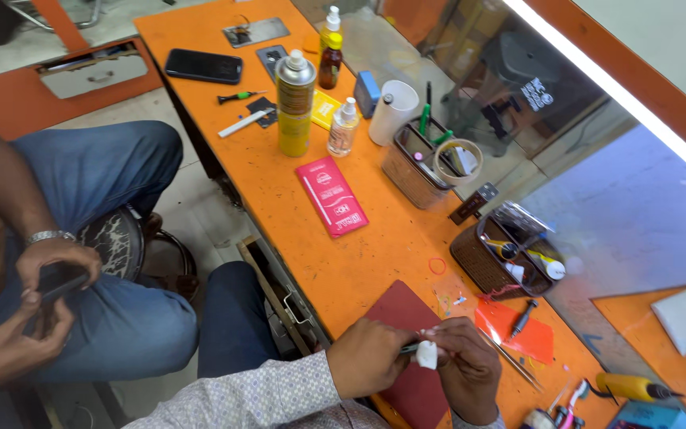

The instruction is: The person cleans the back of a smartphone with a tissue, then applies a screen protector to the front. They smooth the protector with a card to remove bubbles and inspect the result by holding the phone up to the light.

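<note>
Both hands meet low over the near end of the orange surface (279,206), just above a dark red mat (406,318) that lies under them, likely there to protect small parts and keep them from rolling off. The left hand (371,357) is closed around a slim green-tipped tool (409,348), holding it level and pointing right. The right hand (466,365) pinches a small white piece (426,354) between thumb and fingertips, held against the tool's tip so the two touch; what the piece is cannot be told at this size. Held up and close together like this, the hands steady each other for fine work.

Just to the right lies an orange-red sheet (529,338) with a small dark screwdriver (522,318) on it, within easy reach. Beyond it, a woven tray (470,262) holds tubes and small bits. Farther along the surface a second basket (406,171) holds pens and a roll of tape, and a pink packet (331,196) lies flat in the middle. At the far end stand a tall spray can (295,103) and small bottles, with a black phone (203,66) lying beside them.

At the left, another person in jeans sits on a stool, both of that person's hands around a dark phone (57,282).
</note>
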